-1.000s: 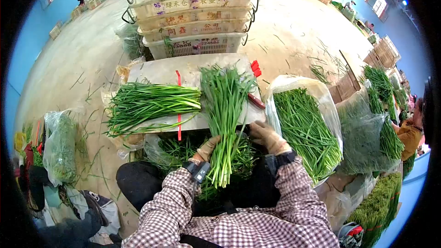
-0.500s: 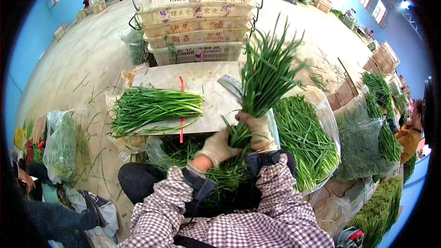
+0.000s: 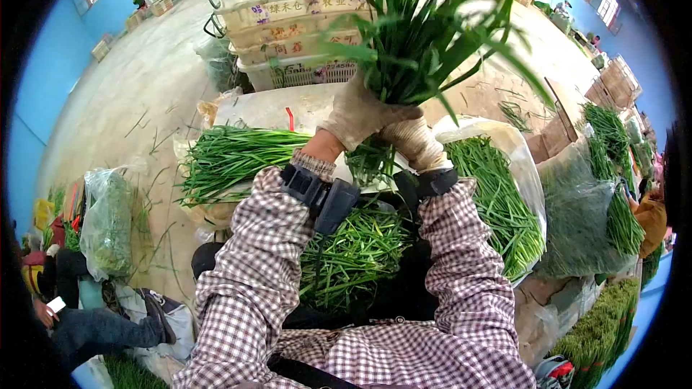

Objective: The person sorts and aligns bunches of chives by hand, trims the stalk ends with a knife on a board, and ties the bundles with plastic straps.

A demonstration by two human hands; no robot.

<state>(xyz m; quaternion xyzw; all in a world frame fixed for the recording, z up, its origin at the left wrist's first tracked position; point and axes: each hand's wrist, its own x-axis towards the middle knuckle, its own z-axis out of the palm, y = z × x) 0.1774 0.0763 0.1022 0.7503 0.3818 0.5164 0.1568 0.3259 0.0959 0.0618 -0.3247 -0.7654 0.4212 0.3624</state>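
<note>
My left hand [image 3: 357, 115], in a pale glove, is wrapped round a bunch of long green leaves [image 3: 425, 43] raised above the board. My right hand [image 3: 412, 138], also gloved, grips the same bunch just below and to the right. The leaf tops fan out, some blurred, in front of the crates. Another green bunch [image 3: 238, 158] lies on the grey board [image 3: 252, 109], a red strip [image 3: 290, 119] beside it, partly covered by my left arm. Loose leaves [image 3: 357, 252] lie in a heap between my knees.
Stacked white crates [image 3: 288, 32] stand beyond the board. To the right are a lined container of leaves [image 3: 497, 194] and a large plastic bag [image 3: 577, 209]. A bagged bundle [image 3: 108, 223] stands at left, near a person's leg [image 3: 108, 331]. Another person [image 3: 651, 223] is at far right.
The bunch has risen from over my lap to in front of the crates, both hands rising with it. My left hand has moved from the lower end up to the middle of the bunch.
</note>
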